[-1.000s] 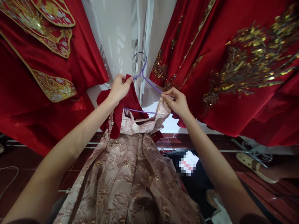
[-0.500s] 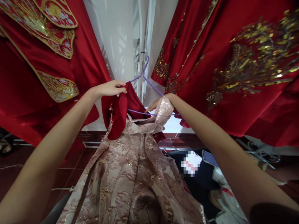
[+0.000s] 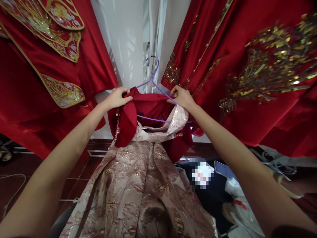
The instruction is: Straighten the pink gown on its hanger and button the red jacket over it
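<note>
A purple wire hanger (image 3: 153,79) hangs on a white rail, carrying a pink-gold brocade skirt (image 3: 138,185) and a dark red jacket (image 3: 146,109). My left hand (image 3: 119,97) is closed on the jacket's left shoulder. At the hanger's right arm, my right hand (image 3: 180,97) pinches the jacket's red cloth, just above the pink waistband. The red cloth is stretched across the hanger between both hands.
Large red gowns with gold embroidery hang at left (image 3: 49,66) and right (image 3: 247,72). A white wall (image 3: 123,39) stands behind. Below are dark red floor tiles (image 3: 79,172), a cable (image 3: 12,188), a phone (image 3: 223,169) and white items at lower right.
My right hand rose from beneath the pink waistband to the hanger's right arm and drew red cloth across. My left hand closed down onto the jacket's left shoulder.
</note>
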The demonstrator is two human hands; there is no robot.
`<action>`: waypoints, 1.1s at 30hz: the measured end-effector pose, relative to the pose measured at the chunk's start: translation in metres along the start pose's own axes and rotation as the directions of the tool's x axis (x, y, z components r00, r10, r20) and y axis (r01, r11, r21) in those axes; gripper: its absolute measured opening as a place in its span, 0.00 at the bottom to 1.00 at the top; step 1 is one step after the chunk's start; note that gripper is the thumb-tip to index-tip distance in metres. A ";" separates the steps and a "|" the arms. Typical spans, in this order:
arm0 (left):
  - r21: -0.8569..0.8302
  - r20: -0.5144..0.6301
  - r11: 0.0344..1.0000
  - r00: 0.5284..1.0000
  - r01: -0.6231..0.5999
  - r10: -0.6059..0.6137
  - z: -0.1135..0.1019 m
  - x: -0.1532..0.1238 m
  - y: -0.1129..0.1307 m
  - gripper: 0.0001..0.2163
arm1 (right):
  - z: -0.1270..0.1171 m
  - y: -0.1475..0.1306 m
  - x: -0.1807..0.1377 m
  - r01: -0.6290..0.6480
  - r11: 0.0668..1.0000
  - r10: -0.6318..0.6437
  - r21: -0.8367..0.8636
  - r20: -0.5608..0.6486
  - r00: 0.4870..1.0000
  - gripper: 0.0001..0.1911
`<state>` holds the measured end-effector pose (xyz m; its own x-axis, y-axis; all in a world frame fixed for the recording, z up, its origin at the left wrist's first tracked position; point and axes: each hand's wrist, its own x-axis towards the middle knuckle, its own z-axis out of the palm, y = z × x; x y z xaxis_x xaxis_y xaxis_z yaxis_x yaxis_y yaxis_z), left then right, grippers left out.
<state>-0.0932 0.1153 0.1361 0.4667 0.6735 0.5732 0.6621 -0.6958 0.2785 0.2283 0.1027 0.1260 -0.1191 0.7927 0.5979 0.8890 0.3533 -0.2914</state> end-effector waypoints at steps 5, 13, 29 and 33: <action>0.017 0.013 1.000 1.000 0.016 -0.017 0.003 -0.002 0.004 0.09 | -0.026 0.039 -0.022 -0.069 0.998 0.069 0.012 -0.102 0.992 0.15; 0.164 -0.038 0.986 0.999 0.030 -0.024 0.016 -0.009 0.020 0.05 | -0.077 0.015 -0.065 -0.055 0.997 0.059 0.061 -0.068 0.996 0.14; 0.227 0.014 0.973 0.999 0.036 -0.041 0.018 -0.013 0.030 0.05 | -0.027 -0.028 -0.047 -0.299 0.885 0.308 0.356 0.032 0.951 0.32; 0.218 0.020 0.974 0.997 0.062 -0.068 0.013 -0.014 0.031 0.06 | -0.017 -0.076 -0.049 -0.142 0.881 0.174 0.451 -0.030 0.984 0.33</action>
<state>-0.0709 0.0877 0.1267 0.4324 0.7243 0.5370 0.8018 -0.5813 0.1385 0.1745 0.0284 0.1314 0.0507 0.8268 0.5603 0.6010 0.4228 -0.6783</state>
